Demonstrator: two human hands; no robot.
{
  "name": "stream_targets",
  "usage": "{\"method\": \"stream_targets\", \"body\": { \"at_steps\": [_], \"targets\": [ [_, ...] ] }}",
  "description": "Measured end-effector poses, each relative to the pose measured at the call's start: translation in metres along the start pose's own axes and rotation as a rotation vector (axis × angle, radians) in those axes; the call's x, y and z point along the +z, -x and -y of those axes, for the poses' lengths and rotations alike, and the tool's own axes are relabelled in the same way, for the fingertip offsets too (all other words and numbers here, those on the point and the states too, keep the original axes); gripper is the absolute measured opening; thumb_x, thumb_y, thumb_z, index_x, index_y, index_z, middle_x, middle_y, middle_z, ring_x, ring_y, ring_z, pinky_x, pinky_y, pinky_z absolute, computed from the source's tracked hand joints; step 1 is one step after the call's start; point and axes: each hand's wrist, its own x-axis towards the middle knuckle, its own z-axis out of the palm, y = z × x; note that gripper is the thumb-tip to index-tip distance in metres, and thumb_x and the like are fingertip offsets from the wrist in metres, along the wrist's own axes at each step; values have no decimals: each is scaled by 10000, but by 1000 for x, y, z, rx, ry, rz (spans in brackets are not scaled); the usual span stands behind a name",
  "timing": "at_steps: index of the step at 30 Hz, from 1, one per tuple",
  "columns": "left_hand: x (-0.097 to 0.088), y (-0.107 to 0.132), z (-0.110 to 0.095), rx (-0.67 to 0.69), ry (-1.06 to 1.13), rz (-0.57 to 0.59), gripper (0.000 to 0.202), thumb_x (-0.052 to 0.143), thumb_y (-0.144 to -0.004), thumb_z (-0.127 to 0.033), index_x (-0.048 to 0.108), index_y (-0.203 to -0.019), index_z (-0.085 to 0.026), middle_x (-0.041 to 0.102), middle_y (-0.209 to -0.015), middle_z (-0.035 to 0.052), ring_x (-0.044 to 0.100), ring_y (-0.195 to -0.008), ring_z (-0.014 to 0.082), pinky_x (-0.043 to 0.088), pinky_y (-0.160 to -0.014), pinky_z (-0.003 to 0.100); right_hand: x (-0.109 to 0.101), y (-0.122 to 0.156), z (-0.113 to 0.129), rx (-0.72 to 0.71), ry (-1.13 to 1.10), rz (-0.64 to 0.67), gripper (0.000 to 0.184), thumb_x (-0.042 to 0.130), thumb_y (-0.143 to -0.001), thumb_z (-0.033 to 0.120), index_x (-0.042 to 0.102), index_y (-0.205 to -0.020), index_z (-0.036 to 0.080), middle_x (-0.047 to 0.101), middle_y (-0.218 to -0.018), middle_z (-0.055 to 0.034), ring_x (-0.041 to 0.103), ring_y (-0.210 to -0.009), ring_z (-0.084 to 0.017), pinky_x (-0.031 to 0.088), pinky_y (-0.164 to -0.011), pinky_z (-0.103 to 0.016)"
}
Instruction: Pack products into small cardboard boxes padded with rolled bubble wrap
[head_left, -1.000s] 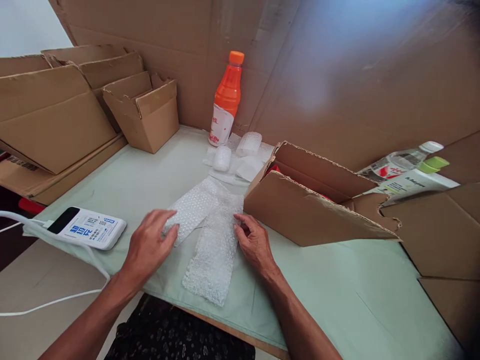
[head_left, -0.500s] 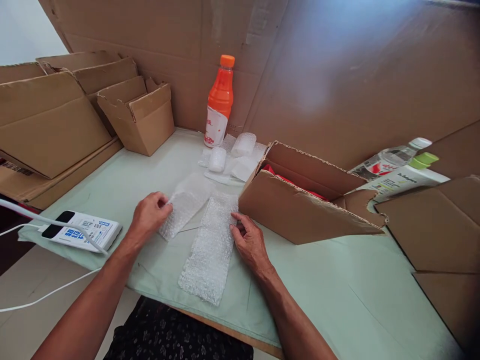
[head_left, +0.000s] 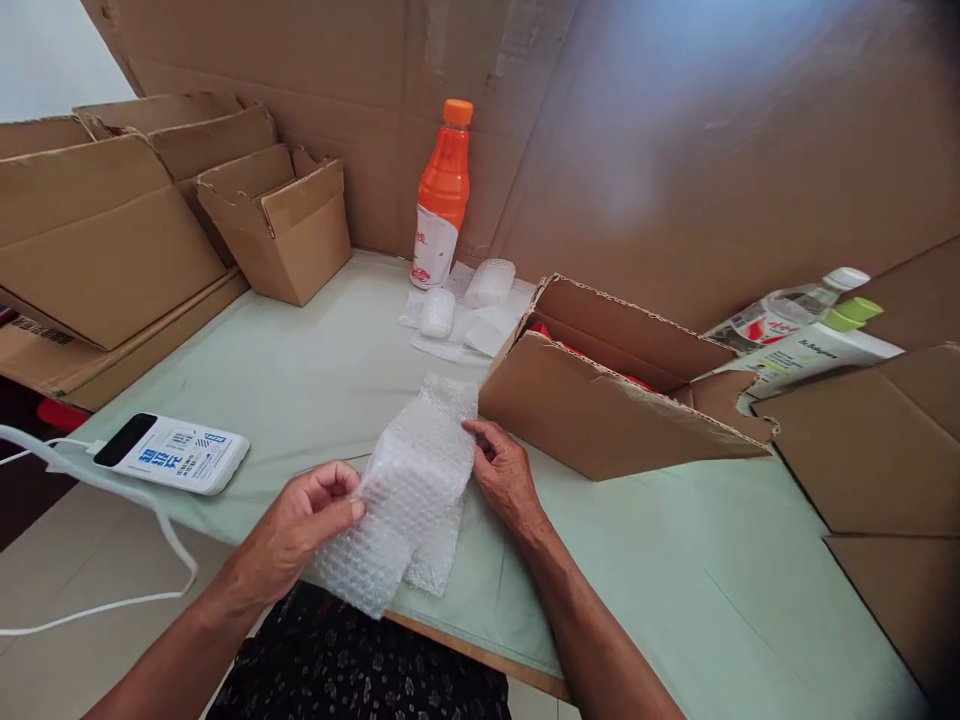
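Observation:
My left hand (head_left: 319,520) pinches a sheet of bubble wrap (head_left: 375,530) at its left edge. This sheet lies partly over a strip of bubble wrap (head_left: 442,545) on the table, and its lower corner hangs past the front edge. At the strip's right side, my right hand (head_left: 504,480) is closed, with thumb and curled fingers at the edge. An open cardboard box (head_left: 592,400) with something red inside stands just beyond my right hand. Rolled bubble wrap pieces (head_left: 491,283) lie on flat wrap farther back.
An orange bottle (head_left: 442,195) stands at the back. Several cardboard boxes (head_left: 300,235) are grouped on the left. A power bank (head_left: 176,455) with white cables lies at the left front edge. A clear bottle (head_left: 787,305) and a white tube (head_left: 825,355) lean on the right.
My left hand has moved toward me and slightly right, drawing its bubble wrap sheet across the strip. The right hand has hardly moved. The white cable near the power bank has shifted.

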Motion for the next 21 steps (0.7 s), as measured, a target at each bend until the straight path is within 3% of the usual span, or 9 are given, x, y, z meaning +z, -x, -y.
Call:
{"method": "stream_targets", "body": {
  "at_steps": [5,11,16,21],
  "targets": [
    [3,18,31,-141,-37,-70,502,862,-607,-557,580,-776,-177,605,-683,-28,511,-615,105,412,-589,220,0,0,1,17,-23,-5,289,538,-833,261,744,-1029,210,734,-1000,-62,631,-776,-187,523,-772,-335],
    [8,26,28,-150,15,-100,742,863,-609,-540,549,-1187,-195,710,-796,13,602,-639,150,475,-630,267,1,-1,0,35,-45,-13,288,561,-831,297,755,-1028,215,748,-1009,-62,640,-777,-189,530,-768,-341],
    [18,30,39,-151,55,-26,873,855,-653,-526,462,-1355,-188,738,-911,59,616,-664,151,486,-651,272,2,-1,-2,45,-66,-18,289,565,-830,317,756,-1020,211,750,-1000,-62,650,-789,-192,527,-766,-336],
    [14,39,65,-191,63,74,816,786,-767,-548,448,-1418,-188,741,-998,93,678,-777,198,526,-720,304,2,-1,-2,65,-90,-20,290,575,-834,325,755,-1027,205,748,-1008,-65,648,-792,-190,523,-770,-337]
  ]
}}
